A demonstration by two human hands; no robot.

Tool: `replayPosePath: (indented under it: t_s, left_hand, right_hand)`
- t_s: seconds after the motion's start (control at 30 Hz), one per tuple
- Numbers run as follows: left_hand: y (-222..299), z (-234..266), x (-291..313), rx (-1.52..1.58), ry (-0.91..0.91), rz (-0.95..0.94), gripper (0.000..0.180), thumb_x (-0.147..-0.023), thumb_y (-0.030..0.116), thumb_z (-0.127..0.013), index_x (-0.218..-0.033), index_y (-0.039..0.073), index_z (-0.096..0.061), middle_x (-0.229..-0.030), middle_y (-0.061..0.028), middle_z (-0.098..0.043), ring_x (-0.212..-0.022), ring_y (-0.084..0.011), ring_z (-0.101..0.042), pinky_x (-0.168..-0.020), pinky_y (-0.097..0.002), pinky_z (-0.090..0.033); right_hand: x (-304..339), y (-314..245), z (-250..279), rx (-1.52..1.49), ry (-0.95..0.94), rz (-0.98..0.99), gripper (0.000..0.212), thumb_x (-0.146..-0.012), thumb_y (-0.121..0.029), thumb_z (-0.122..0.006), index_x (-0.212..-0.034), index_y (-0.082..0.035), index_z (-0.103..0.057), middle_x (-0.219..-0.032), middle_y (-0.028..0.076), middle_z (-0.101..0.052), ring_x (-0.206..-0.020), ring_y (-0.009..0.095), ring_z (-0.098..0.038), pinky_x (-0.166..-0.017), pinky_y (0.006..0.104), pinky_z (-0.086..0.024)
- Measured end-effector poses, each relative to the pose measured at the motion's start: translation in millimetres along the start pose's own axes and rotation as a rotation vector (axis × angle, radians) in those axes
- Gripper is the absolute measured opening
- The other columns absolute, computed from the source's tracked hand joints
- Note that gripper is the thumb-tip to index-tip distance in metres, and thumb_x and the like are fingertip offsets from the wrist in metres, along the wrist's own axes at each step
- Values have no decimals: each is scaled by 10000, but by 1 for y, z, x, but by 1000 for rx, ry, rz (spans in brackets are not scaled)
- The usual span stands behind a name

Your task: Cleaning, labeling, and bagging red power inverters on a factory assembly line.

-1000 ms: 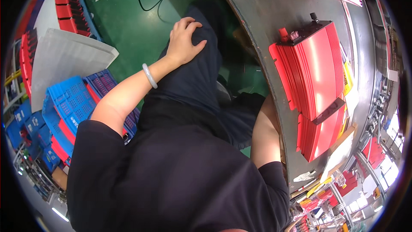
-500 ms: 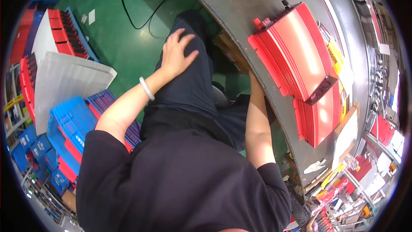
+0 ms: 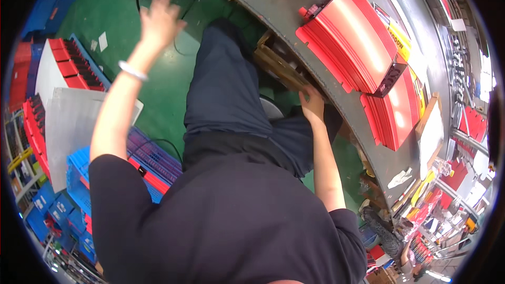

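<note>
Two hands [image 3: 160, 22] [image 3: 313, 105], brown box [image 3: 278, 67], red units [image 3: 63, 67] in blue crate [image 3: 90, 57]

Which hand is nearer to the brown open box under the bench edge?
Right. The right hand is by the brown box's near end, contact unclear; the left hand is farther off, to its left, over green floor.

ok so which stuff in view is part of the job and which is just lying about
Probably part of the job:
brown open box, under the bench, with the right hand at its edge
red finned units on the bench

Seemingly just lying about:
pale paper scrap on the green floor
crumpled white scrap on the bench
</note>
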State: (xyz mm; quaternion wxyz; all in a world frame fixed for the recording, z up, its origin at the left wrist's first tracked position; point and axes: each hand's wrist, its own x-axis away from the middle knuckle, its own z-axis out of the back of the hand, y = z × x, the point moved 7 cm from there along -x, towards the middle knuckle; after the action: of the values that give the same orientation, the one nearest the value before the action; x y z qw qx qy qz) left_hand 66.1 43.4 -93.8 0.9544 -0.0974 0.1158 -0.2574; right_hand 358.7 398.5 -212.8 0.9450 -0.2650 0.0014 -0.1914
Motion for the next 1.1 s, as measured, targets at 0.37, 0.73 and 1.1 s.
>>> replayPosePath:
  t_s: [0.37,0.73,1.1]
  left_hand:
    - [5,-94,32,-212,-619,20,517,-818,472,-611,-1205,130,-602,-1442,-171,-340,-1343,-349,-293,-1062,-567,-233]
    - [31,-116,65,179,-719,89,647,-859,535,-523,-1363,137,-453,-1467,-140,-326,-1332,-339,-331,-1042,-488,-335]
    - [158,153,5,1080,-1123,-529,409,-849,239,-634,-1167,-15,-589,-1088,-139,-656,-1012,-247,-625,-902,-330,-470]
  right_hand:
    - [71,-49,70,-216,-360,31,259,-854,-191,-600,-1057,-34,-633,-1068,144,-633,-959,327,-612,-811,366,-490]
    - [107,-161,251,-519,-397,728,256,-882,-221,-624,-1066,-42,-635,-1009,102,-642,-991,295,-592,-890,381,-455]
    - [-138,-26,360,109,243,214,501,-813,-368,-663,-1188,-48,-573,-1248,150,-535,-1198,296,-474,-1010,372,-376]
